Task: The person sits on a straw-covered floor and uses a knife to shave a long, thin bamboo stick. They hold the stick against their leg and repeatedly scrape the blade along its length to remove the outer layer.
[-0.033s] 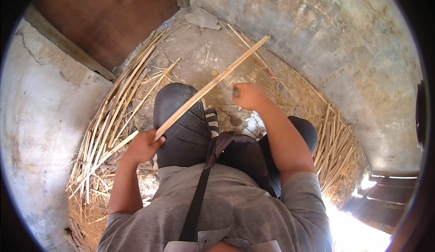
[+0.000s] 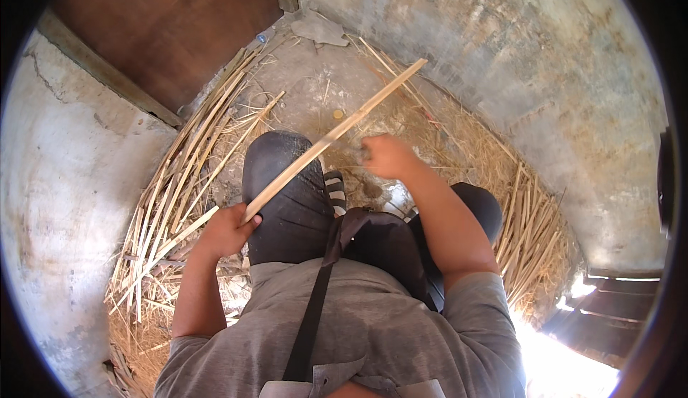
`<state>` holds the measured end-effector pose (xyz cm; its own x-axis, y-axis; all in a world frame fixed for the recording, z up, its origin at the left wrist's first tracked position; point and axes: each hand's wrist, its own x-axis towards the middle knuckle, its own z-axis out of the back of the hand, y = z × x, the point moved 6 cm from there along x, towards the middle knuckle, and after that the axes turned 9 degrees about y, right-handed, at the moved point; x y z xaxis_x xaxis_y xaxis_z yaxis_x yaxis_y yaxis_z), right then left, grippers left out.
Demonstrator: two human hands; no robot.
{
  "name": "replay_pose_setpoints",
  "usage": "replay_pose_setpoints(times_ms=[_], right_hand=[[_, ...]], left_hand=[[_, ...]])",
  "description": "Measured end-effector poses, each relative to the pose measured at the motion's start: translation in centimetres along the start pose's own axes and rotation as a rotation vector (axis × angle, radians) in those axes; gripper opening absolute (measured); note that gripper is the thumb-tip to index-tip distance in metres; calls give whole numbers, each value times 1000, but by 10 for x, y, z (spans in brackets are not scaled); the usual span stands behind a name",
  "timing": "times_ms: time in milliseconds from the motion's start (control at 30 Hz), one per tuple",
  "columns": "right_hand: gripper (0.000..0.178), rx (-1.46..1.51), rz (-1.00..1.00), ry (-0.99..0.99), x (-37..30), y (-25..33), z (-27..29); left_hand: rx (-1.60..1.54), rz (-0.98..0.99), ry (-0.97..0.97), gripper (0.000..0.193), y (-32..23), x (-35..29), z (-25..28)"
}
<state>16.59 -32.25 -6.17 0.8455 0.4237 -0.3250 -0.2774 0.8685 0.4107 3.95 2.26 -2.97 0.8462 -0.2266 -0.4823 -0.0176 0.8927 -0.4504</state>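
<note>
A long, pale bamboo strip point(image 2: 358, 114) slants up and to the right across my left thigh. My left hand point(image 2: 228, 232) is closed around its lower end, thumb on top. To the right of the strip, my right hand point(image 2: 390, 156) hovers as a fist above the floor, slightly blurred. Something small and dark shows at its fingers, but motion hides what it is. A greyish smear crosses the middle of the strip, level with that fist. The strip's far end points free toward the back wall.
Loose bamboo strips point(image 2: 168, 183) lie piled along the left wall. More strips point(image 2: 530, 233) rest on fibrous shavings point(image 2: 466, 136) at the right. A brown wooden panel point(image 2: 172, 25) and a stained plaster wall point(image 2: 502, 61) enclose the floor. My dark-trousered knees point(image 2: 279, 183) are bent.
My right hand has shifted slightly left and down, closer to the strip, and the greyish smear now shows on it. The left hand and strip stay nearly still.
</note>
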Motion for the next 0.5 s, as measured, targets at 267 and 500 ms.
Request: replay_pose_setpoints(times_ms=[267,500], right_hand=[[43,274,-152,-128,18,-68,1],[42,44,-15,-66,-6,-6,12]], left_hand=[[-26,59,7,41,-3,-2,2],[-2,30,-2,44,1,1,0]])
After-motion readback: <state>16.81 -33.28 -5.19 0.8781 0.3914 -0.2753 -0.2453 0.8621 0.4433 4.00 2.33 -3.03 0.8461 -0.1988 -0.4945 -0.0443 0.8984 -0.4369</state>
